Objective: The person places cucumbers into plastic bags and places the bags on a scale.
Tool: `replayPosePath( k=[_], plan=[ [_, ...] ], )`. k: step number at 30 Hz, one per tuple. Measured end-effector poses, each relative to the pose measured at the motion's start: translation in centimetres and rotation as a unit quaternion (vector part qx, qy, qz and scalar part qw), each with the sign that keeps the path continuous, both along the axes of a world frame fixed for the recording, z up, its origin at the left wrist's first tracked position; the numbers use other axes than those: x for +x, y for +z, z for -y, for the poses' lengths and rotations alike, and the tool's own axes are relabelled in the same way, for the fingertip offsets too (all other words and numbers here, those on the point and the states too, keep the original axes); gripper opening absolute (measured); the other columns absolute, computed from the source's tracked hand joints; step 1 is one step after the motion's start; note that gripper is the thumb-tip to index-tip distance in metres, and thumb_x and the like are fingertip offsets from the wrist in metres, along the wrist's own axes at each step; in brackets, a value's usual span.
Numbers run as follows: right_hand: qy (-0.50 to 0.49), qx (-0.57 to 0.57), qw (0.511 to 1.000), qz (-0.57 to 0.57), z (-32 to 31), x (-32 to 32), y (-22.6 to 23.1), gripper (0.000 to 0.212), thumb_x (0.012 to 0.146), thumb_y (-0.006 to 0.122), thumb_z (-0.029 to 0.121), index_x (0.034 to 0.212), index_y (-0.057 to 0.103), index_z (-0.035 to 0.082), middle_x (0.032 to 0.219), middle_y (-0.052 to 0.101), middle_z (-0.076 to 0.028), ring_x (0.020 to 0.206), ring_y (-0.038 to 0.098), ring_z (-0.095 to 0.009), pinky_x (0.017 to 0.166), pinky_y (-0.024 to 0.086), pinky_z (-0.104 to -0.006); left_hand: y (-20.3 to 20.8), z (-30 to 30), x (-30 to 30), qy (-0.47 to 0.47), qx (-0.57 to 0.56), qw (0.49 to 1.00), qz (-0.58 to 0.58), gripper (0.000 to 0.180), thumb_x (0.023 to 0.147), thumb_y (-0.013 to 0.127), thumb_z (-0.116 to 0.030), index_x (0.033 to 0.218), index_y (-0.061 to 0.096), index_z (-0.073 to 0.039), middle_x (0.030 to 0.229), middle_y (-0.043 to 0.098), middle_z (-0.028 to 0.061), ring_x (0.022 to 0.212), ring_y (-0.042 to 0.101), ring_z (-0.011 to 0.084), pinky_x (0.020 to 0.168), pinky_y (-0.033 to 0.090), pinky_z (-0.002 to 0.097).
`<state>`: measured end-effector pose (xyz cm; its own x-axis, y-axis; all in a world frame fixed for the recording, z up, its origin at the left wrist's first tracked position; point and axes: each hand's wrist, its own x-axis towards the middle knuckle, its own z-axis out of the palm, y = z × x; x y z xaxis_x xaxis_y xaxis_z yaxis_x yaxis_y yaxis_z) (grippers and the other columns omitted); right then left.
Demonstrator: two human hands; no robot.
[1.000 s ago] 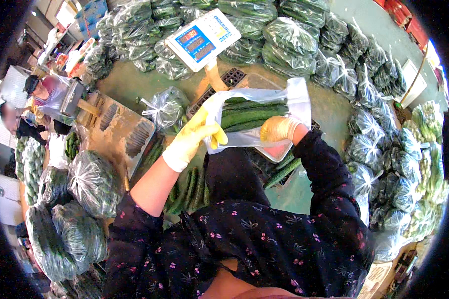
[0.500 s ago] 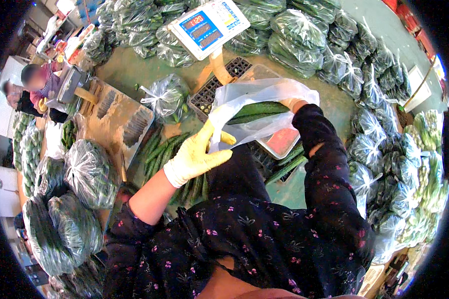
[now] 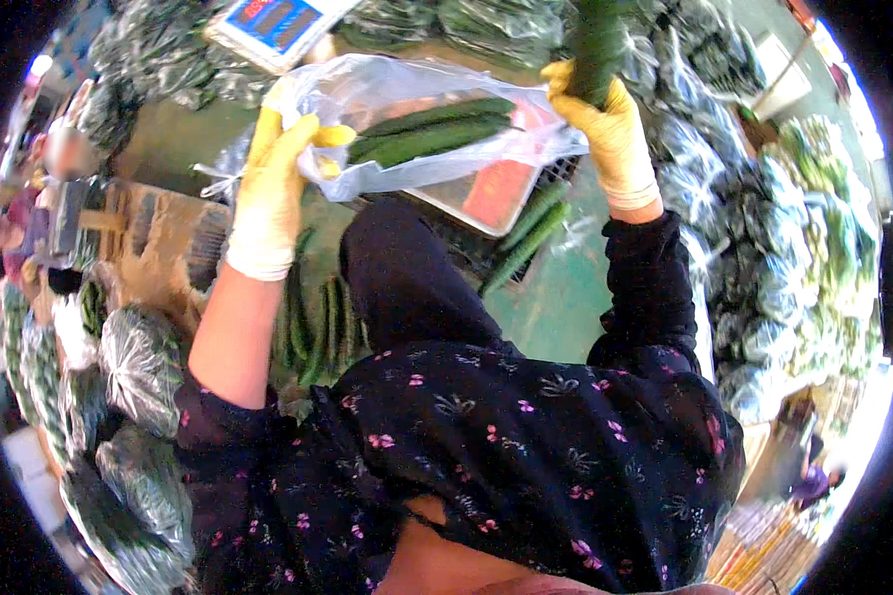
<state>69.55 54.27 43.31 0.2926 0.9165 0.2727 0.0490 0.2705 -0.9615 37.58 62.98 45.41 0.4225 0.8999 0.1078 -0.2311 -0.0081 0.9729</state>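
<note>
A clear plastic bag [image 3: 402, 183] hangs open in front of me with cucumbers [image 3: 432, 141] lying inside. My left hand [image 3: 278, 193], in a pale yellow glove, is closed on the bag's left edge. Gloved too, my right hand [image 3: 610, 129] grips a large dark green cucumber [image 3: 597, 50] that points away from me, its far end cut off by the picture. This hand is against the bag's right end; whether it also pinches the plastic I cannot tell. Beneath the bag is a metal tray with a reddish surface [image 3: 496, 198].
More cucumbers [image 3: 531, 238] lie beside the tray, and others [image 3: 318, 332] on the floor at left. A digital scale display [image 3: 278, 25] stands at the far left. Filled bags [image 3: 144, 367] are piled at left, far side and right. Other people [image 3: 30, 223] are at far left.
My right hand has come out of the bag's right end and now grips a cucumber above it. The bag looks stretched wider between my hands. The view has shifted, moving the scale leftward.
</note>
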Motion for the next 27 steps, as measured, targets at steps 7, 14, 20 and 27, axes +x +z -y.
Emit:
replayPosePath(
  k=[7,14,20,27],
  plan=[
    [0.218,0.208,0.911,-0.283,4.1,3.6,1.9,0.039,0.079,0.067,0.011,0.115,0.052,0.006,0.106,0.057,-0.005,0.099,0.053,-0.023,0.101,0.038,-0.0539,-1.4,1.4,-0.9,0.059,0.019,0.992,-0.111,0.044,0.094,0.058,-0.026,0.13,0.049,-0.004,0.114,0.062,0.0073,0.102,0.057,0.0138,0.09,0.044,0.0286],
    [0.143,0.126,0.937,-0.294,6.5,2.1,-1.5,0.03,0.078,0.063,0.004,0.107,0.056,0.004,0.103,0.056,-0.008,0.098,0.054,-0.026,0.092,0.044,-0.0472,-0.4,3.2,0.5,0.113,0.055,0.978,-0.164,0.04,0.087,0.069,-0.027,0.116,0.056,-0.003,0.104,0.061,0.003,0.095,0.056,0.0118,0.087,0.044,0.027],
    [0.102,-0.033,0.989,-0.101,7.4,-2.1,0.6,0.032,0.073,0.069,0.001,0.104,0.06,0.003,0.095,0.064,-0.004,0.084,0.06,-0.014,0.082,0.048,-0.0294,-0.7,1.9,1.1,0.0,-0.003,1.0,-0.02,0.033,0.092,0.063,-0.015,0.12,0.055,0.0,0.106,0.068,0.011,0.099,0.062,0.0134,0.092,0.044,0.0271],
    [-0.031,0.031,0.994,-0.095,5.4,2.3,2.5,0.034,0.082,0.066,0.003,0.115,0.061,0.0,0.089,0.065,-0.003,0.077,0.061,-0.013,0.071,0.048,-0.0258,0.2,3.7,-0.4,-0.014,-0.039,0.999,-0.031,0.041,0.093,0.061,-0.016,0.128,0.049,0.002,0.103,0.068,0.0095,0.097,0.062,0.0151,0.089,0.045,0.0286]
  ],
)
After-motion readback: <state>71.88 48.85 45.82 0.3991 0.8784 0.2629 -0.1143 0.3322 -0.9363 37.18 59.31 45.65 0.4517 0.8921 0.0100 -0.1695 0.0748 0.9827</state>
